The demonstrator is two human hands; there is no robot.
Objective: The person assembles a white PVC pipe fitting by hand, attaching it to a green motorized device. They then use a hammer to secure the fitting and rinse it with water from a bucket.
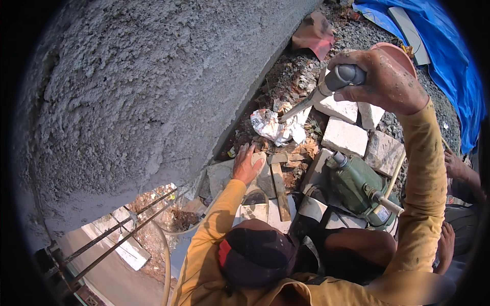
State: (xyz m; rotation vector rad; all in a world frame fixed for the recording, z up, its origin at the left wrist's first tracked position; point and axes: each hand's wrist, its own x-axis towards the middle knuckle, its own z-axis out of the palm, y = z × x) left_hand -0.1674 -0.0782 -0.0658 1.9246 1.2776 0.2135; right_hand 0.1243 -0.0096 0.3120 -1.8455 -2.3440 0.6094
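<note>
My right hand (395,81), raised and smeared with grey, is closed around a grey, pipe-like tool (329,89) with a rounded upper end. Its thin end slants down to a crumpled white wrapper (278,127). A pinkish curved rim (395,55) shows behind that hand; I cannot tell if I hold it too. My left hand (247,166) is open, fingers spread, resting on a stone by the foot of the rough grey wall (153,92). Close beside it lies a hammer (280,191) with a wooden handle. A green bottle jack-like device (357,186) stands right of my feet.
Pale stone blocks (344,135) and gravel (444,97) lie ahead on the right, bordered by a blue tarp (457,66). A reddish sheet (314,35) lies at the wall. Steel bars (117,229) cross at lower left. Another person's hand (457,166) shows at far right.
</note>
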